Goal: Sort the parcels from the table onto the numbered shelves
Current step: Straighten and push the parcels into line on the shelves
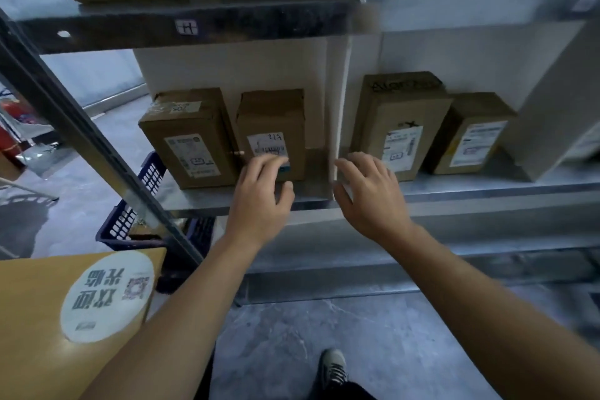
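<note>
Forearms, both bare, reached forward from the bottom of the frame over a grey, mottled concrete floor, beside a pale canvas shoe (332,367). At lower left stood a yellow wood-topped table (29,328) bearing a round white sticker (107,295) printed with "欢迎光临" and a QR code. Behind it sat a dark blue perforated plastic basket (130,221).

On the grey metal shelf (470,187) stood four brown cardboard cartons, each with a white printed shipping label. The left hand (259,195) rested its loosely bent fingertips on the label of the parcel (271,120), with the thumb apart near the lower right corner; the fingers were not closed round it. That label carried a barcode and the handwritten figures "215". The parcel stood upright just left of a white divider panel (339,101) and beside a wider carton (190,140) with taped handwriting too blurred to read.

The right hand (370,195) was spread, relaxed and holding nothing, just right of the divider. Beyond it stood a tall carton (402,114) with black scrawl on top and a smaller carton (470,133). A small handwritten tag (186,27) marked the edge of the shelf above, its writing unclear.
</note>
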Available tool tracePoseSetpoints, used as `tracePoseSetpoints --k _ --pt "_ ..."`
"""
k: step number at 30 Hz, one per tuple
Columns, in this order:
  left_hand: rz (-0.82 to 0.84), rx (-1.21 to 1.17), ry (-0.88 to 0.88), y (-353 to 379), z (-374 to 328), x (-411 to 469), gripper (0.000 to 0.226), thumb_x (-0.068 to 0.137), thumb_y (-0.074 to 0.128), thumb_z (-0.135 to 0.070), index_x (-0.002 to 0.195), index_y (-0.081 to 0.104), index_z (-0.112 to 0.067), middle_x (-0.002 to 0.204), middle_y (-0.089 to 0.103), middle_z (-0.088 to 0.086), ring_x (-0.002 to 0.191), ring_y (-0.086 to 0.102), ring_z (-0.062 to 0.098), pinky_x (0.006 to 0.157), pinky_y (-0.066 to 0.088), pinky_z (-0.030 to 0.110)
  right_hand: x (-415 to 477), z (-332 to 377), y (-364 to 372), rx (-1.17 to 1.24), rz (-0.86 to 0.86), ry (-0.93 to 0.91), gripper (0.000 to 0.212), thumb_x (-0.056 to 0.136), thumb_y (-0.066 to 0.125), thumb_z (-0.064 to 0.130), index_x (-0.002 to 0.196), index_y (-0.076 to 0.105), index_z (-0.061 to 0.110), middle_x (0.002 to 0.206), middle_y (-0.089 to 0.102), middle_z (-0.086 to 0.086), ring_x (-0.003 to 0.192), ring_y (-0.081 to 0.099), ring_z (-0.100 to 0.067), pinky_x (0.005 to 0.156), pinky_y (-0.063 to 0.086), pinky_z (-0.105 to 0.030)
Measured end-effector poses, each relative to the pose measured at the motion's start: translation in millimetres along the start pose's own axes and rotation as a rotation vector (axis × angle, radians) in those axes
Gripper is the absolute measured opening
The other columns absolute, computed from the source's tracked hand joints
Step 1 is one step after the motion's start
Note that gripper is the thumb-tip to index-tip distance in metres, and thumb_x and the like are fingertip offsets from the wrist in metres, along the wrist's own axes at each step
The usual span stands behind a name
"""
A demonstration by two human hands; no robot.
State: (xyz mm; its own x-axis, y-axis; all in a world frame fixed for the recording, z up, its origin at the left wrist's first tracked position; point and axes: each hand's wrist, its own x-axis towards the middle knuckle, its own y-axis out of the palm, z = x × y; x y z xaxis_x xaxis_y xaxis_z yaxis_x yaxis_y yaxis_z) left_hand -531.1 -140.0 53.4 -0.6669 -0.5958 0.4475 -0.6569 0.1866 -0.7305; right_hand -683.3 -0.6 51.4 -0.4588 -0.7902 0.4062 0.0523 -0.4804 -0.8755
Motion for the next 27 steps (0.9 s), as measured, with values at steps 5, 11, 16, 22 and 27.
tracePoseSetpoints --k 5,11,16,22,27 --pt "0.109 -0.049 0.105 33.3 -50.5 12.1 0.04 0.094 0.057 -0.022 0.133 0.053 -0.015 0.134 0.045 -0.001 0.126 0.041 0.012 0.103 0.036 0.026 -13.3 -48.1 -25.0 -0.053 -0.052 0.107 0.039 0.097 0.059 0.033 0.132 0.053 0.016 0.137 0.052 -0.014 0.126 0.05 -0.035 0.095 0.048 -0.052" --pt "0.102 -0.04 0.184 71.2 -97.9 61.7 0.041 0.093 0.057 -0.021 0.133 0.054 -0.014 0.134 0.047 -0.001 0.126 0.041 0.014 0.106 0.035 0.028 10.1 -116.8 -54.1 -0.052 -0.135 0.129 0.04 0.098 0.058 0.033 0.133 0.056 0.013 0.136 0.054 -0.016 0.126 0.05 -0.037 0.093 0.05 -0.053" --pt "0.054 0.008 0.134 101.6 -122.0 108.4 0.043 0.094 0.056 -0.024 0.135 0.051 -0.015 0.135 0.043 -0.001 0.128 0.041 0.018 0.108 0.039 0.036 48.1 -168.6 -68.4 0.004 -0.133 0.066 0.036 0.094 0.063 0.022 0.125 0.057 0.006 0.125 0.054 -0.021 0.114 0.051 -0.043 0.089 0.05 -0.054" --pt "-0.034 0.025 -0.035 127.6 -136.8 139.1 0.049 0.094 0.056 -0.021 0.141 0.045 -0.02 0.149 0.03 0.004 0.137 0.027 0.018 0.113 0.022 0.026 87.4 -202.8 -65.7 0.055 -0.065 0.017 0.048 0.095 0.061 0.024 0.14 0.049 0.012 0.144 0.042 -0.022 0.115 0.048 -0.048 0.093 0.048 -0.055" --pt "-0.019 0.063 -0.083 144.1 -132.1 144.4 0.05 0.09 0.059 -0.019 0.139 0.049 -0.018 0.147 0.032 0.003 0.136 0.033 0.025 0.114 0.031 0.038 104.9 -214.4 -50.0 0.138 -0.002 -0.042 0.054 0.097 0.06 0.03 0.147 0.042 0.019 0.152 0.032 -0.017 0.132 0.039 -0.046 0.095 0.051 -0.059"
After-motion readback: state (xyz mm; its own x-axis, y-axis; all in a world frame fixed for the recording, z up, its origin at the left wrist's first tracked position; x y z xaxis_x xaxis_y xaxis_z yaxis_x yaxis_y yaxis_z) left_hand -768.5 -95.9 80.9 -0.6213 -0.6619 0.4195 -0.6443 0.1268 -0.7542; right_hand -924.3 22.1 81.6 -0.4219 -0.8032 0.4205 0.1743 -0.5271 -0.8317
